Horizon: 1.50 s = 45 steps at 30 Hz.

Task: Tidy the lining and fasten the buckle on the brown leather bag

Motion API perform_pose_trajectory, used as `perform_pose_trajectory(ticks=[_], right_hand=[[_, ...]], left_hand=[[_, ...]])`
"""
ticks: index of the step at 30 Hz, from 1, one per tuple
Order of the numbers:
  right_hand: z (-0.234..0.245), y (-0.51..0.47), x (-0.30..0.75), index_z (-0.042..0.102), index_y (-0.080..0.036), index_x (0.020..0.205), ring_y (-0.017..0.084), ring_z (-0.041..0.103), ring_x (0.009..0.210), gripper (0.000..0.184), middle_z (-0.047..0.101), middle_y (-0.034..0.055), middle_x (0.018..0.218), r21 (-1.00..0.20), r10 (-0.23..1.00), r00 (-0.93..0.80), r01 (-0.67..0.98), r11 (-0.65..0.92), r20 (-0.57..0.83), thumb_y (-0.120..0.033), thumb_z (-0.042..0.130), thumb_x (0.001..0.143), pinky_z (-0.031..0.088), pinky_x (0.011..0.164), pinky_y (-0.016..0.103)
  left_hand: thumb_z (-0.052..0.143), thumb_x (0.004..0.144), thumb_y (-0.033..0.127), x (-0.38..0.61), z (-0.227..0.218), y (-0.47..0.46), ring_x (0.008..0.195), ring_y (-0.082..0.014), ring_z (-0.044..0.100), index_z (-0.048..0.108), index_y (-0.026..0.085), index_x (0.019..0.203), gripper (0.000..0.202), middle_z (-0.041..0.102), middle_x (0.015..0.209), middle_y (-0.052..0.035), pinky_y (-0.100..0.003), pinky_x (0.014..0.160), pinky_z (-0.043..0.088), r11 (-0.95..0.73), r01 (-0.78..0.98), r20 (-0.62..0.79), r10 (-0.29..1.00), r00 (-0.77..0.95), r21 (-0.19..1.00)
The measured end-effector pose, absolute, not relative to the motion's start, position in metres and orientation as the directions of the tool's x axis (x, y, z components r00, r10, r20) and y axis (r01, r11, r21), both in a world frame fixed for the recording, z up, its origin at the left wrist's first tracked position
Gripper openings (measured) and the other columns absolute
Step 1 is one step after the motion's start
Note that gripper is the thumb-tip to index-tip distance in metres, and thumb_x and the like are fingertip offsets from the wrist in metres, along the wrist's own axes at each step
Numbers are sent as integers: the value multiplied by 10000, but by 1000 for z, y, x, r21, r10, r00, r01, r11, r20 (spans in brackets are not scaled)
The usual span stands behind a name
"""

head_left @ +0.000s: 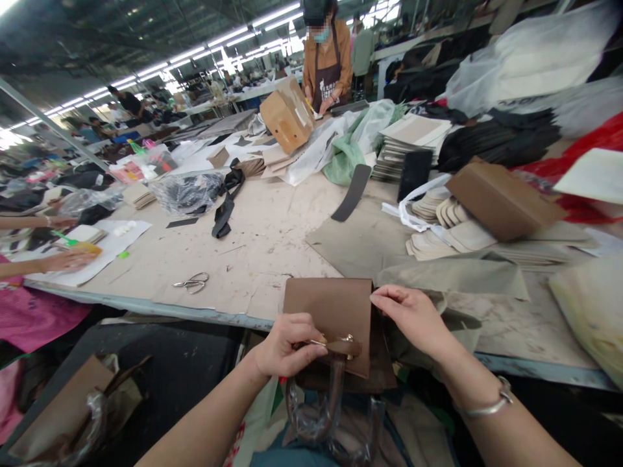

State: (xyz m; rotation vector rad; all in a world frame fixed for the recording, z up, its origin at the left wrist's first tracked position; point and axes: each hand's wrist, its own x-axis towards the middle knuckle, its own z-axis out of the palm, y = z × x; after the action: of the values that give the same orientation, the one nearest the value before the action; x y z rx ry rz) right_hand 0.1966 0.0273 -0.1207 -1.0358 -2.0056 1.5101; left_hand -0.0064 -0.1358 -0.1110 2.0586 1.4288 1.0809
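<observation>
A brown handbag (326, 301) leans at the table's front edge, its plastic-wrapped handles (335, 389) hanging toward my lap. My left hand (292, 344) is closed in front of the bag, pinching the end of a short brown strap (343, 347) with a shiny metal fitting. At the bag's upper right corner, my right hand (413, 314) pinches the edge between thumb and fingers. The fingertips partly hide what each hand grips.
Scissors (193, 283) lie left of the bag. On the right are a brown panel (503, 198) and stacked pale pieces (448, 240). A co-worker's hands (65, 259) work at the far left; another person (327, 58) stands across the table. A second brown bag (68, 408) lies lower left.
</observation>
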Motion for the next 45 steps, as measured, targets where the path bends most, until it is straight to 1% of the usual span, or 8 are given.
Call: perform_pose_trajectory(ticks=[5,10,20,23,28,34,41,45], right_hand=[[-125,29,199,662,-175,747,149,522,642,234,604,-1,667,-958,716,-686,273,88,-130,-360,529,797,410,598,249],[-122,29,202,648,-186,762,161,555,712,228,632,3,729,-930,709,-705,283,236,-35,-343,497,831,419,660,259],[-117,30,204,625,-193,745,158,565,716,239,619,5,741,-847,673,-734,302,437,85,-298,446,863,411,673,270],[-120,31,206,610,-192,771,161,557,736,242,604,13,755,-798,640,-756,299,522,136,-288,424,893,405,692,279],[-126,30,208,551,-187,791,168,530,766,235,554,23,774,-655,603,-772,351,669,202,-263,384,937,386,720,296],[-129,26,209,510,-189,835,182,515,792,234,523,35,816,-511,577,-788,413,753,214,-254,326,965,381,743,312],[-129,29,211,502,-192,806,183,509,785,214,524,38,812,-573,603,-765,397,717,226,-244,351,949,377,734,312],[-124,28,212,530,-199,776,162,523,757,271,556,14,782,-759,645,-747,326,565,160,-302,360,960,383,705,284]], left_hand=[[561,844,243,-6,-113,-135,577,-113,516,675,113,816,175,599,649,-66,-217,527,395,-390,581,355,918,179,714],[574,834,235,-5,-113,-135,573,-113,515,675,110,814,162,584,641,-60,-215,523,392,-389,590,350,918,186,708],[568,838,234,-2,-112,-136,583,-116,536,674,114,816,162,607,661,-71,-214,534,413,-398,608,343,915,212,687],[582,828,230,-3,-113,-136,587,-121,540,677,112,813,152,610,658,-76,-219,536,411,-381,614,327,923,204,691],[583,823,220,-2,-112,-135,591,-126,543,677,116,819,141,619,669,-81,-225,543,415,-379,615,325,924,203,692],[570,833,232,0,-110,-134,584,-126,550,679,113,817,163,609,655,-80,-217,534,421,-372,616,325,926,194,694],[564,839,240,0,-109,-132,584,-127,553,682,114,824,174,617,656,-85,-217,531,428,-374,602,334,925,183,706],[574,831,232,-1,-109,-132,589,-129,559,683,110,824,164,622,662,-88,-220,535,431,-370,597,330,927,181,712]])
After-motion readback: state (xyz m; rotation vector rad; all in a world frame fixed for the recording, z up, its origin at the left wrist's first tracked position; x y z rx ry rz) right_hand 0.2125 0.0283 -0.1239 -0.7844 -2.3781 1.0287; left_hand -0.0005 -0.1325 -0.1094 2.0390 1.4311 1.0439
